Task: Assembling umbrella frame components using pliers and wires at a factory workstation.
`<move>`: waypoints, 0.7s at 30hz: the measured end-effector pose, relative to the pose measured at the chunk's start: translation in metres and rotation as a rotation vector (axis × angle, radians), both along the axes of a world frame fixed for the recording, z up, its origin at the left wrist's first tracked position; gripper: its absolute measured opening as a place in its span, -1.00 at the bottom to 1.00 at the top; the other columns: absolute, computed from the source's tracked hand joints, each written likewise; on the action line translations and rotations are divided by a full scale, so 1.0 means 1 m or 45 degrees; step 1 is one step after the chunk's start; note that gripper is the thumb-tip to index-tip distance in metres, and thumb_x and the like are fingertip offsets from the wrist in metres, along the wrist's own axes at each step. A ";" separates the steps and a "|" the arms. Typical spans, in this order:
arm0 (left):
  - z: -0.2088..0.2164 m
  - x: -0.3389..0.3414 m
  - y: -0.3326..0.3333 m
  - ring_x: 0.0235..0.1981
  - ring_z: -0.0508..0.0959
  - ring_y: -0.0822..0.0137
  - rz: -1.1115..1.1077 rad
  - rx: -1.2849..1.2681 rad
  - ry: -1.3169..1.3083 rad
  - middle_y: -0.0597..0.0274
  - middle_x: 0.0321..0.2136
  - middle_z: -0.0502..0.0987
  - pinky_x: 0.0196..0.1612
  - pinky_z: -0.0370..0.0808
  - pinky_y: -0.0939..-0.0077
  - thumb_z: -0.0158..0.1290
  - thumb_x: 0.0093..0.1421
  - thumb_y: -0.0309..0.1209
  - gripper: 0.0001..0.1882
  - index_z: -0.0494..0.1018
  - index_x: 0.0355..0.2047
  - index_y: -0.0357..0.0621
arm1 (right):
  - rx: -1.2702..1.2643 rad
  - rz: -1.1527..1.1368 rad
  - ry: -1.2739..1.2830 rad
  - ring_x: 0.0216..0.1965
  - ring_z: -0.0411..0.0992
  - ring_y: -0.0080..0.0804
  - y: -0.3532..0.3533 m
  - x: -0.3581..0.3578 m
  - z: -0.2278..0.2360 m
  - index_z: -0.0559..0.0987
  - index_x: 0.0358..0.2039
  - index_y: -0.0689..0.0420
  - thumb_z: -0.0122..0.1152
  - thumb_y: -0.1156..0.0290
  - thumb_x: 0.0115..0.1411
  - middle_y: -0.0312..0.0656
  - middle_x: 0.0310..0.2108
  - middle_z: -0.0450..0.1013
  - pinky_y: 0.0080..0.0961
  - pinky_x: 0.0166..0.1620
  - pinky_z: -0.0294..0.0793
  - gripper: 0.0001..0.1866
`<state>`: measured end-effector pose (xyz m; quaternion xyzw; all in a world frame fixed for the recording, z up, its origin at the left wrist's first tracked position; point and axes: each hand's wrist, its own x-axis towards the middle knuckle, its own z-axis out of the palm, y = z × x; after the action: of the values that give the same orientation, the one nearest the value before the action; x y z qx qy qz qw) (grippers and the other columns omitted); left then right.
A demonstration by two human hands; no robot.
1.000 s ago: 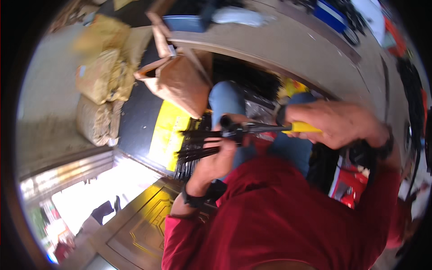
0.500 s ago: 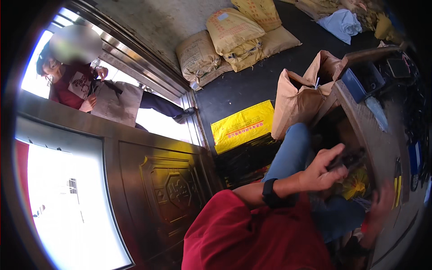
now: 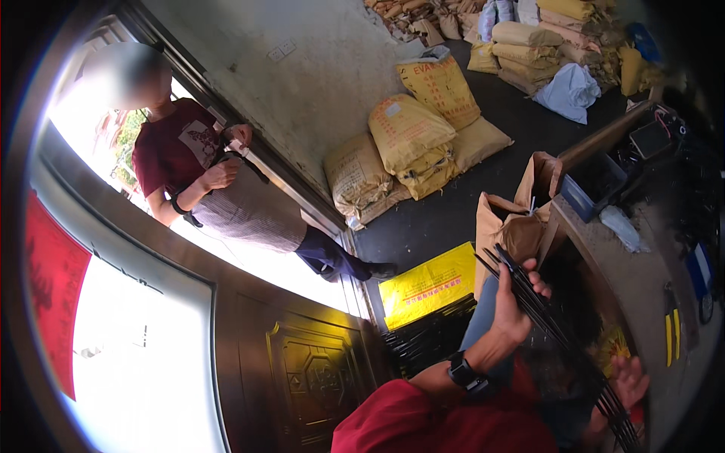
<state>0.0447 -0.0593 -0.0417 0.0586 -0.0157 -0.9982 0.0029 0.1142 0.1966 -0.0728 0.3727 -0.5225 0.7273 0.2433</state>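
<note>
A bundle of long, thin black rods slants across my lap, from the upper left down to the lower right. Near their upper end, my left hand is closed around them, with the tips sticking out past it. My right hand is by the lower part of the bundle, fingers raised and apart; the rods pass beside its palm and wrist, and I cannot tell whether they touch it. Below the upper tips is an open brown paper sack.
At my right is a worktable with a blue bin and yellow-handled tool. A yellow sack lies over black strips on the floor. Full sacks lean on the wall. A person stands in the doorway beside the door.
The rods now show clearly, stretched between my hands; before, my hands were blurred. My view has shifted, and the person in the doorway now appears more upright.
</note>
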 end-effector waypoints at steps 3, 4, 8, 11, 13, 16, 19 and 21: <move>-0.035 0.008 0.039 -0.32 0.45 0.30 -0.700 -0.438 -0.285 0.16 -0.41 0.45 -0.19 0.41 0.34 -0.28 0.15 0.17 -0.34 0.31 -0.15 -0.25 | -0.107 -0.405 0.008 -0.23 0.33 -0.25 0.043 0.025 -0.004 0.29 -0.12 0.12 -0.18 0.27 0.19 -0.06 -0.23 0.29 -0.29 -0.02 0.27 -0.71; -0.048 0.015 0.047 -0.27 0.46 0.27 -1.118 -0.619 -0.336 0.12 -0.38 0.47 -0.15 0.42 0.29 -0.27 0.12 0.21 -0.29 0.30 -0.14 -0.27 | -0.180 -0.127 0.011 -0.40 0.26 -0.41 0.022 0.021 0.039 0.31 -0.29 0.10 -0.18 0.29 0.17 -0.17 -0.41 0.24 -0.44 -0.19 0.27 -0.82; -0.033 0.046 0.056 -0.22 0.44 0.23 -1.594 -1.632 0.548 0.06 -0.24 0.42 -0.14 0.40 0.33 -0.04 0.07 0.06 -0.36 0.29 -0.06 -0.27 | -0.101 -0.006 -0.359 -0.45 0.33 -0.45 0.017 0.010 0.031 0.40 -0.40 0.16 -0.08 0.31 0.13 -0.23 -0.56 0.33 -0.58 -0.35 0.32 -0.82; 0.019 0.049 0.056 -0.19 0.42 0.22 -0.775 -1.834 1.079 0.08 -0.19 0.39 -0.12 0.36 0.41 0.11 0.03 -0.17 -0.45 0.30 -0.05 -0.25 | 0.240 -0.312 -0.537 -0.57 0.29 -0.47 -0.003 0.005 -0.038 0.39 -0.44 0.23 -0.11 0.23 0.14 -0.20 -0.64 0.31 -0.66 -0.50 0.24 -0.71; 0.045 0.048 0.055 -0.18 0.41 0.21 -0.013 -1.812 1.214 0.08 -0.20 0.39 -0.12 0.36 0.43 0.18 -0.02 -0.27 -0.49 0.34 -0.10 -0.26 | 0.462 -0.279 -0.615 -0.53 0.31 -0.47 0.027 0.012 -0.071 0.38 -0.41 0.26 -0.13 0.19 0.15 -0.18 -0.58 0.33 -0.65 -0.50 0.27 -0.66; 0.057 0.053 0.062 -0.20 0.40 0.21 -0.227 -1.629 1.338 0.11 -0.26 0.40 -0.16 0.34 0.42 0.16 -0.01 -0.38 -0.61 0.37 -0.19 -0.31 | 0.519 -0.478 -0.595 -0.53 0.32 -0.46 0.102 0.042 -0.105 0.38 -0.39 0.26 -0.14 0.17 0.15 -0.17 -0.56 0.33 -0.64 -0.49 0.28 -0.64; 0.065 0.057 0.063 -0.22 0.41 0.19 -0.261 -1.615 1.336 0.09 -0.27 0.38 -0.17 0.34 0.42 0.14 0.02 -0.32 -0.64 0.39 -0.23 -0.32 | 0.570 -0.652 -0.561 -0.52 0.32 -0.45 0.141 0.073 -0.108 0.38 -0.38 0.27 -0.14 0.14 0.15 -0.16 -0.54 0.33 -0.62 -0.49 0.29 -0.62; 0.062 0.055 0.068 -0.22 0.41 0.19 -0.161 -1.590 1.378 0.08 -0.26 0.37 -0.17 0.34 0.41 0.12 0.04 -0.31 -0.64 0.39 -0.24 -0.31 | 0.586 -0.791 -0.535 -0.51 0.33 -0.45 0.119 0.091 -0.088 0.38 -0.37 0.27 -0.14 0.13 0.14 -0.16 -0.53 0.33 -0.62 -0.49 0.30 -0.61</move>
<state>0.1001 0.0085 0.0206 -0.4431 -0.5667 -0.6944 -0.0140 0.2048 0.3156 -0.1604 0.0865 -0.7961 0.5444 0.2495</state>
